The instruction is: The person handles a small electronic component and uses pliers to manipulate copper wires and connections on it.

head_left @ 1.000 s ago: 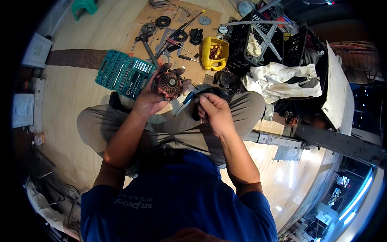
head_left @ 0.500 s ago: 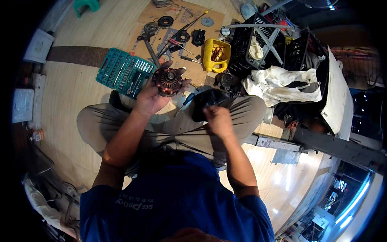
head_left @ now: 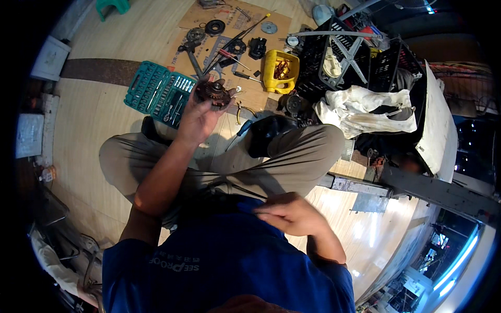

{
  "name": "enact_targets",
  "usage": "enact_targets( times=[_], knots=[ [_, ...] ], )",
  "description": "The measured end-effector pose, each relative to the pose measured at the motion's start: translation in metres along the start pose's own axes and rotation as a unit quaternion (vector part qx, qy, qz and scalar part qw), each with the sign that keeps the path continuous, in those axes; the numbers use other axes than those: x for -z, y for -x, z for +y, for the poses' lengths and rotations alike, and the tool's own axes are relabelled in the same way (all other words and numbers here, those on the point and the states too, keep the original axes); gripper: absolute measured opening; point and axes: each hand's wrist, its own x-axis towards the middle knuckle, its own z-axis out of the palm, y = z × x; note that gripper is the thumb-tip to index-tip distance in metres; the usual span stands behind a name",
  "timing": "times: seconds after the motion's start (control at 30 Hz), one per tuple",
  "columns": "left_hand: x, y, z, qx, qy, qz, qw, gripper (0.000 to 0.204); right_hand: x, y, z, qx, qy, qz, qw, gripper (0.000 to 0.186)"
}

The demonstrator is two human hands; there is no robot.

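Note:
My left hand (head_left: pixel 203 115) holds up a round, ribbed copper-brown motor part (head_left: pixel 213 95), its face now tilted away from me, beside the open teal socket set (head_left: pixel 156 94). My right hand (head_left: pixel 289 214) is low over the front of my blue shirt (head_left: pixel 224 255), fingers partly bent and blurred; what they touch is unclear. A blue-handled screwdriver (head_left: pixel 243 127) and yellow-handled pliers (head_left: pixel 242 113) lie past my crossed legs.
Dark parts and tools lie on cardboard (head_left: pixel 193 15), with a yellow cut-open jug (head_left: pixel 281 82). At the right are black crates (head_left: pixel 308 68), white cloth (head_left: pixel 365 120) and a grey metal beam (head_left: pixel 428 188). A green stool (head_left: pixel 112 6) stands back left.
My right hand has moved down and back from beside the screwdriver to my shirt. My left hand has raised and tilted the motor part slightly.

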Motion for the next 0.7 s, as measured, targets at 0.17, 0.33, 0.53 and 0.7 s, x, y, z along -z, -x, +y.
enact_targets(
  times=[0.17, 0.33, 0.53, 0.7],
  knots=[
    [0.002, 0.002, 0.005, 0.058, 0.121, 0.034, 0.99, 0.055, -0.03, 0.022, 0.098, -0.181, 0.272, 0.005, 0.945, 0.015],
    [0.011, 0.006, 0.008, 0.096, 0.11, -0.059, 0.987, 0.06, 0.041, 0.056, 0.122, -0.207, 0.231, 0.343, 0.887, 0.018],
    [0.009, 0.004, 0.005, 0.109, 0.057, -0.076, 0.989, 0.066, 0.084, 0.069, 0.068, -0.121, 0.336, 0.55, 0.755, 0.015],
    [0.008, 0.002, 0.004, 0.028, -0.008, -0.037, 0.999, 0.066, 0.069, 0.102, 0.018, -0.1, 0.262, 0.465, 0.839, 0.01]
  ],
)
